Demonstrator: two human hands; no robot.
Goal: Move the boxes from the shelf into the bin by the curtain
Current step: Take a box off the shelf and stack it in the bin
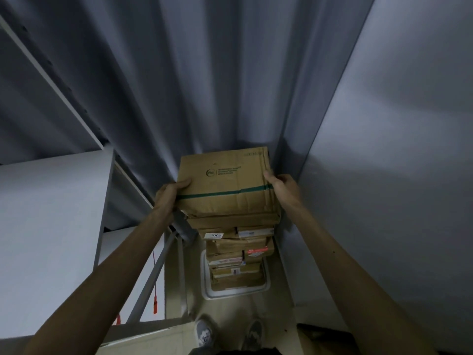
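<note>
A grey pleated curtain (204, 85) hangs ahead, with a white metal shelf (51, 226) on my left and a grey wall (384, 175) close on my right. A stack of taped cardboard boxes (238, 252) rises from the white floor bin (238, 293). My left hand (169, 194) and right hand (281, 187), fingers curled, grip the green-taped brown cardboard box (225, 185) atop the stack by its sides, both arms stretched forward.

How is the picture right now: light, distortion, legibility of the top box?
Head view: dim, bluish light; the wide-angle lens bends the shelf and wall lines; the top box, held by the left hand and right hand, is sharp, but its print is too small to read; the bin lies dim below.
</note>
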